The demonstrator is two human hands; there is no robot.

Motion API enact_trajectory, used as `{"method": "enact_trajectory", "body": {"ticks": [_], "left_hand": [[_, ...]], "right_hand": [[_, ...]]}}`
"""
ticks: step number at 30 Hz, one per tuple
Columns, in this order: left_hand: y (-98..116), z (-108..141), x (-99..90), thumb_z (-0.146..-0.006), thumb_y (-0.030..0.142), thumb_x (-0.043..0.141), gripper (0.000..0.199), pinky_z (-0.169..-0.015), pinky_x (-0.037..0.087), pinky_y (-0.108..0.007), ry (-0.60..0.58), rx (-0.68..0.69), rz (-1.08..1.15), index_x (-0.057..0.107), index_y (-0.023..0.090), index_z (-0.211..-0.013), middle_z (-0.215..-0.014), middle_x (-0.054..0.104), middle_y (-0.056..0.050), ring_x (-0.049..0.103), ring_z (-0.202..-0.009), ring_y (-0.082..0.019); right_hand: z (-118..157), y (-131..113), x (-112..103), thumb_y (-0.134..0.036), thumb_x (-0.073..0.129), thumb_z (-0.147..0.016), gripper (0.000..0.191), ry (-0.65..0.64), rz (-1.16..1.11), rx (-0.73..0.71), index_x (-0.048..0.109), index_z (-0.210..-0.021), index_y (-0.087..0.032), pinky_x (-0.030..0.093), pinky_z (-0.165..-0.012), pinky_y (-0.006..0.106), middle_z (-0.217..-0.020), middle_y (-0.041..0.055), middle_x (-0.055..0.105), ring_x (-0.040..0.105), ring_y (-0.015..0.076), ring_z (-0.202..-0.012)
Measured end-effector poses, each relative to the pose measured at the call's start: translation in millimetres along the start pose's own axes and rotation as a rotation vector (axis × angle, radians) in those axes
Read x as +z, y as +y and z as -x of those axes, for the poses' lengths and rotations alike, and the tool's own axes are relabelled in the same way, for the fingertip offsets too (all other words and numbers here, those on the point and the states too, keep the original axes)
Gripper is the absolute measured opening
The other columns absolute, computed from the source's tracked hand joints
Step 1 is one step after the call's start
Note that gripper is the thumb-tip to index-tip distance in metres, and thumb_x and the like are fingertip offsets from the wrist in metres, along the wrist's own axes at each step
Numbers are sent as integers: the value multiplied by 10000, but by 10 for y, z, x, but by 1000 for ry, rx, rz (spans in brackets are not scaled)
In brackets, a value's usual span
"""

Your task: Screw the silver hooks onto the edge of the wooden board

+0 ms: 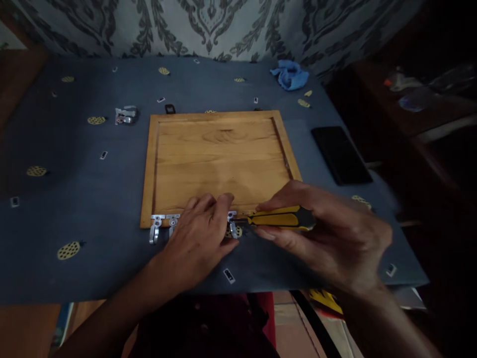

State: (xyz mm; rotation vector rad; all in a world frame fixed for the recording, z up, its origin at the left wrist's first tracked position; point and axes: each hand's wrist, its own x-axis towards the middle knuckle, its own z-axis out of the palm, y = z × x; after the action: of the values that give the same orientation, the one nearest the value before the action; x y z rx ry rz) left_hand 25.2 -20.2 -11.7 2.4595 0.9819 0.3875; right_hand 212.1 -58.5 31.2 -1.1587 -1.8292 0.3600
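Note:
A framed wooden board (219, 159) lies flat on the table. Along its near edge sit several metal hooks (155, 228) with screw holes. My left hand (201, 233) bends over that edge, closed round a metal hook (233, 229) between fingers and thumb; its palm and fingers hide other parts of the row. A screwdriver with a yellow and black handle (279, 219) is gripped by my right hand (335, 233). It lies nearly level, its shaft pointing left at the hook beside my left fingers. The tip's exact contact is too small to tell.
Loose metal hooks (125, 115) lie at the back left of the blue patterned tablecloth (82, 199). A blue crumpled cloth (289, 75) is at the back right, and a black phone (341, 154) rests right of the board. A patterned curtain (212, 25) hangs behind the table.

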Motion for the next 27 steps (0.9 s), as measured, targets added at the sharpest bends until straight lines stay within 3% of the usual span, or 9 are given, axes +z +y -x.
{"method": "enact_trajectory", "body": {"ticks": [3,5,7,14,19,23,27], "left_hand": [[-1,-2,-3,-823,249,728,564,-898,486,-437,-20,-13,-2,386,229,-1271,-1012,668,-41,615,-1032,-283],[0,0,-6,-815,233,732,588,-916,480,-442,-16,-5,-20,382,218,-1287,-997,670,-41,611,-1036,-285],[2,5,-6,-805,226,748,619,-931,477,-442,-5,8,-39,376,202,-1300,-1002,671,-49,605,-1048,-287],[9,12,9,-790,237,775,605,-935,491,-453,7,-7,-49,394,220,-1258,-1086,659,-65,611,-1068,-297],[18,7,6,-793,218,767,604,-939,494,-462,2,-28,-38,391,236,-1266,-1083,660,-57,626,-1062,-294],[15,7,4,-776,212,787,633,-941,493,-450,3,-27,-37,391,233,-1270,-1081,663,-50,626,-1067,-289],[10,5,-7,-770,213,803,658,-946,487,-429,-4,-16,-37,391,213,-1283,-1112,656,-60,616,-1073,-280]], "right_hand": [[68,-23,33,-148,757,-820,204,156,22,-3,674,-987,-231,536,-518,298,-798,7,712,648,151,-617],[119,-39,17,-150,741,-812,185,320,26,59,689,-964,-242,539,-506,349,-799,17,718,650,178,-599],[163,-40,-6,-125,726,-793,186,407,24,131,698,-918,-259,537,-502,393,-785,23,713,649,205,-587],[236,81,26,-75,719,-786,181,255,45,27,665,-845,-236,478,-470,321,-817,37,712,641,174,-628],[251,107,24,-108,744,-793,143,272,55,29,653,-791,-219,455,-451,316,-806,50,714,631,175,-616],[247,102,9,-150,731,-832,116,241,74,75,656,-879,-225,453,-439,299,-804,29,720,631,157,-585],[245,94,17,-195,711,-857,158,198,53,86,656,-982,-273,538,-532,333,-825,9,719,666,186,-642]]}}
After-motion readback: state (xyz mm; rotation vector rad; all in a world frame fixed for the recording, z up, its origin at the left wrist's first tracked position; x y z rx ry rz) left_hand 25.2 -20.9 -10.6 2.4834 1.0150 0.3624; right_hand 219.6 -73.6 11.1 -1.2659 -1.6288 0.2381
